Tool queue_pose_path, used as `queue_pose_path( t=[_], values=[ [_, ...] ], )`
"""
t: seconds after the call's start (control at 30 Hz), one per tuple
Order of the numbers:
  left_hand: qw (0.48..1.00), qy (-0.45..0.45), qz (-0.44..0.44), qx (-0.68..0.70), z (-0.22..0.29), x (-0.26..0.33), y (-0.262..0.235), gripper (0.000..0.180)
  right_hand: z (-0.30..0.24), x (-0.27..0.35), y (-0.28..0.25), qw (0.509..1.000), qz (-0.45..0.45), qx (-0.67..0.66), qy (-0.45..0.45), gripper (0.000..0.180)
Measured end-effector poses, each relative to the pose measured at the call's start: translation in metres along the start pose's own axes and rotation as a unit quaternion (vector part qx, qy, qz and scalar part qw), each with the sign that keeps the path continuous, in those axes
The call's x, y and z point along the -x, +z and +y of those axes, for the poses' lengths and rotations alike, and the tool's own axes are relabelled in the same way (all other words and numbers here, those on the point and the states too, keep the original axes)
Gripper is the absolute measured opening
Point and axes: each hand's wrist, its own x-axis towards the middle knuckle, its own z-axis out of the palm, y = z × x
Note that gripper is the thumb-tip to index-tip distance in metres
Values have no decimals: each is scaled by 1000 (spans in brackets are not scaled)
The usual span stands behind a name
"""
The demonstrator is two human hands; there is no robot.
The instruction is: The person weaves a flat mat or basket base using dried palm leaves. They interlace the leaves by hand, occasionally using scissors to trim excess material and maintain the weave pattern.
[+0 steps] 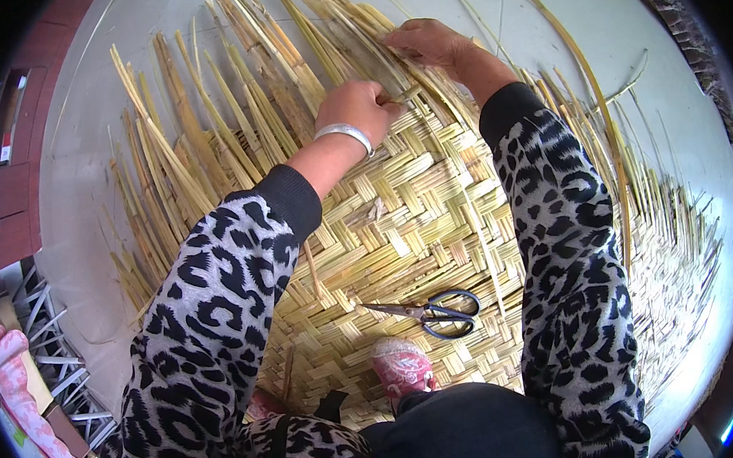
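Observation:
A large woven mat [403, 206] of flat, pale yellow-green plant strips, like split reed or cane, lies beneath me. At its far edge my left hand [357, 112], with a silver bangle on the wrist, is closed in a pinch on a strip end [408, 94]. Farther away and to the right, my right hand [428, 43] has its fingers curled down around one of the loose strips [348, 25]; its fingertips are partly hidden. Scissors [429, 311] with black handles rest on the weave nearer to me, blades toward the left.
Unwoven strip ends [221, 106] fan out past the mat's left and far edges over a grey floor [88, 155]. One long strip [605, 101] arches along the right. My pink patterned shoe [402, 363] stands on the mat. A reddish-brown wooden piece [18, 167] is at the far left.

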Motion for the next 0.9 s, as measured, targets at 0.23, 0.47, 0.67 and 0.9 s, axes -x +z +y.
queue_pose_path(
  t=[0.23, 0.47, 0.67, 0.9],
  values=[
    [998, -22, 46, -39, 3, 4, 1, 24, -28, 21, 16, 945, 120, 280, -120, 33],
    [999, -19, 51, -7, 1, 7, -2, 25, -39, 42, 22, 825, 226, 465, -227, 35],
    [995, -9, 98, 11, 2, 12, 0, 27, -35, 12, 18, 960, 73, 225, -147, 35],
    [993, -8, 112, 32, 0, 16, 1, 28, -22, -2, 22, 982, 69, 166, -51, 37]
  ],
)
